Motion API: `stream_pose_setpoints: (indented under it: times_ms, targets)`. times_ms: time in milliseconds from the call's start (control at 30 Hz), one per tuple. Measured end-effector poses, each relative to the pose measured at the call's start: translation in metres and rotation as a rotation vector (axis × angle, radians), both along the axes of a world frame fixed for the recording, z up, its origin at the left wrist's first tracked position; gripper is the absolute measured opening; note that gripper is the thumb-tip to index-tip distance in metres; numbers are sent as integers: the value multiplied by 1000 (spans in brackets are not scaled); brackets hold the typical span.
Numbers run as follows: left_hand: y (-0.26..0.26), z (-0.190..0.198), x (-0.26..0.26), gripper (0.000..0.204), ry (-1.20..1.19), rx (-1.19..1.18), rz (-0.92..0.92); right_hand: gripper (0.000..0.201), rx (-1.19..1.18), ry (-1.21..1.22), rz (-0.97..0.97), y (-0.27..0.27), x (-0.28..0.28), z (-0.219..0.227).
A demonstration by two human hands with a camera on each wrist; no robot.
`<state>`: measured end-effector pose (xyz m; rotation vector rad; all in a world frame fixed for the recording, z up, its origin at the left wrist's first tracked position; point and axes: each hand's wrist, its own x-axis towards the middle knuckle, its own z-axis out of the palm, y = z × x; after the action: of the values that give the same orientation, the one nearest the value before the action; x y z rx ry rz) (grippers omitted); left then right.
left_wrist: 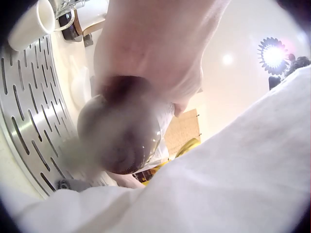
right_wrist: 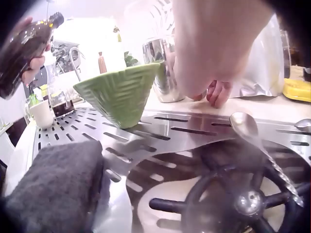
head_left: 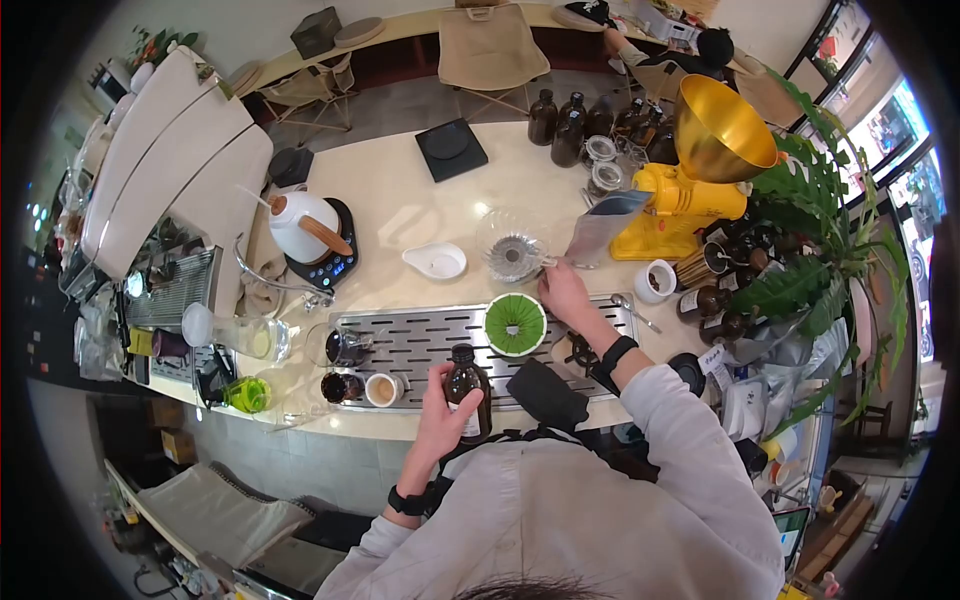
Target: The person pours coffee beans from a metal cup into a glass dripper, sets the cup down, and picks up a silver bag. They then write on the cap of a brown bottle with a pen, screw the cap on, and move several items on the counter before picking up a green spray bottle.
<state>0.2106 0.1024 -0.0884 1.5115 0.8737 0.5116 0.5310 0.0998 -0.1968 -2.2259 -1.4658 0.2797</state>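
Note:
My left hand grips a brown glass bottle with a dark cap and a pale label, held upright near the counter's front edge. In the left wrist view the round base of the bottle fills the middle. My right hand reaches across the counter, fingertips low, beside a ribbed clear glass piece and a shiny metal cup. Its wrist hides most of the grip, so I cannot tell whether it holds anything. Between the hands stands a green ribbed cone dripper on the slotted metal tray.
A yellow grinder stands at right, a silver bag before it. A white kettle sits on a black base at left. On the tray are a small white cup, a dark cloth and a spoon. Brown bottles cluster behind.

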Motion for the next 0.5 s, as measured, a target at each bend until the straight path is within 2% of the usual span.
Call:
stream_pose_setpoints:
  times_ms: [133, 200, 267, 333, 433, 500]
  targets:
    - [-1, -5, -1, 59, 23, 18, 0, 25, 17, 73, -23, 4, -6, 8]
    - [-2, -4, 0, 60, 35, 27, 12, 22, 65, 104, 21, 10, 0, -17]
    - [-4, -1, -1, 60, 28, 20, 21, 22, 126, 140, 12, 0, 8, -21]
    - [-5, -5, -3, 58, 7, -6, 32, 23, 213, 196, -26, -15, 1, -2]
    - [-4, -7, -5, 56, -23, 10, 61, 22, 153, 393, -208, -56, -8, 62]
    - [-6, -6, -3, 56, -25, -37, 91, 26, 256, 632, -335, -94, 4, 69]
